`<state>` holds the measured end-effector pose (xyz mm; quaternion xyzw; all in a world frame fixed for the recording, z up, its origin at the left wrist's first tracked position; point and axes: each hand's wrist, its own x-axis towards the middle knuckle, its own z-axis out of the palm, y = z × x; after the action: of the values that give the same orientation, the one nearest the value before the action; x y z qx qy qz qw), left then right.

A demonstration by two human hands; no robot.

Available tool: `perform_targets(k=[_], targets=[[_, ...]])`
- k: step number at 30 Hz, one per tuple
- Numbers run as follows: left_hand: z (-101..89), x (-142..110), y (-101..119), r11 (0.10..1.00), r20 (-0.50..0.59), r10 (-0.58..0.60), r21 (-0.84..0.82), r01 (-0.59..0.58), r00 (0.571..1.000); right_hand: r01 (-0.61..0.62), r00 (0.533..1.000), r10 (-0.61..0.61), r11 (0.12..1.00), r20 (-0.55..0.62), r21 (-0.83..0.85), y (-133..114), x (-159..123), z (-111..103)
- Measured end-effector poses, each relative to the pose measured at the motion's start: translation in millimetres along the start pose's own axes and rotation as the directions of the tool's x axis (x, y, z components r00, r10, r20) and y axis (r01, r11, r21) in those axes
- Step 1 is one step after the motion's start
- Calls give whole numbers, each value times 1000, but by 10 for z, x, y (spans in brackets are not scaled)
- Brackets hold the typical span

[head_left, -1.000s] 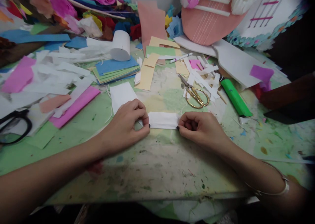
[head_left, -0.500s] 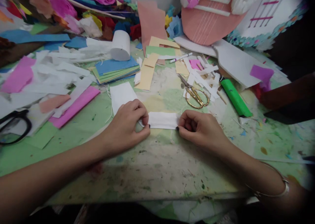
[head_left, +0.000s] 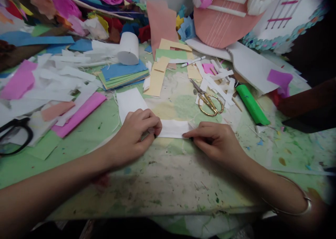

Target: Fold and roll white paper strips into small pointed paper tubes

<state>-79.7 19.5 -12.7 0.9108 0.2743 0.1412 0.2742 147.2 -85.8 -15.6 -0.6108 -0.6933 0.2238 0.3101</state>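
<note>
A folded strip of white paper [head_left: 173, 128] lies crosswise on the table in front of me. My left hand [head_left: 138, 132] pinches its left end between thumb and fingers. At the right end, my right hand [head_left: 216, 141] has its forefinger laid on the strip and its thumb under the near edge, closed on it. Behind my left hand lies a flat white sheet [head_left: 131, 100], partly covered by the hand. Gold-handled scissors [head_left: 210, 104] rest beyond my right hand.
A green wrapped roll [head_left: 252, 104] lies to the right, near white paper scraps. Stacked coloured paper [head_left: 124, 74] with a white cylinder [head_left: 128, 49] is behind. Black-handled scissors [head_left: 27, 135] and many paper strips fill the left. A pink guitar-like cutout [head_left: 225, 25] stands at the back.
My right hand's forefinger has stretched out and shifted slightly left onto the strip. My left hand's fingers have curled a little farther over the left end. The strip stays in place.
</note>
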Motion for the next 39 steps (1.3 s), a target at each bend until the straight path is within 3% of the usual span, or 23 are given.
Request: perform_targets(k=[8, 13, 17, 21, 24, 27, 33, 39], targets=[[-21, -17, -22, 998, -17, 66, -1, -66, 998, 102, 994, -107, 988, -29, -117, 7, 0, -8], [-11, -43, -51, 989, -138, 149, 7, -150, 979, 162, 985, -171, 967, -28, -199, 3, -48, 0], [55, -124, -18, 908, -207, 376, 276, -315, 903, 248, 958, -284, 888, -38, -388, -34, -113, 25], [136, -237, 127, 726, -76, 499, 580, -369, 863, 388, 895, -445, 744, 29, -544, -78, -120, 43], [191, -307, 259, 640, 6, 483, 680, -358, 876, 503, 837, -527, 636, 146, -585, -89, -129, 64], [232, -357, 357, 607, 36, 397, 740, -291, 917, 519, 831, -514, 576, 214, -632, -106, -179, 92], [293, -418, 442, 615, 39, 261, 764, -197, 964, 405, 894, -399, 523, 204, -750, -263, -318, 171], [402, -470, 576, 722, -58, 83, 692, -20, 995, 141, 986, -148, 532, 72, -835, -548, -428, 415]])
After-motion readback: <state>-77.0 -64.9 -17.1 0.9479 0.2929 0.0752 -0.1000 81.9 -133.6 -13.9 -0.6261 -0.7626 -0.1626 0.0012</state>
